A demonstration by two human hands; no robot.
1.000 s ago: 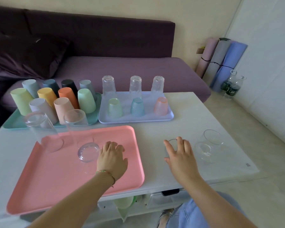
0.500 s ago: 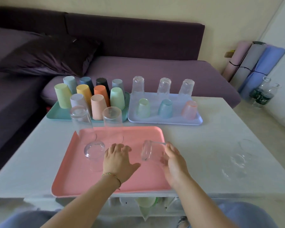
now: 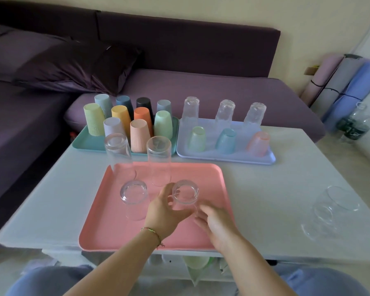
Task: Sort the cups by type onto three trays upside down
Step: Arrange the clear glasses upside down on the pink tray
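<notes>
As the left hand (image 3: 165, 212) grips a clear glass (image 3: 185, 194) upside down over the pink tray (image 3: 115, 221), the right hand (image 3: 217, 224) touches its side with loose fingers. 3 more upturned glasses (image 3: 134, 192) stand nearby.

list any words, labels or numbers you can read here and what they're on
No text here can be read.
Dark labels on the two plastic bottles by the wall: print too blurred to read.
Nothing else shows any print.
</notes>
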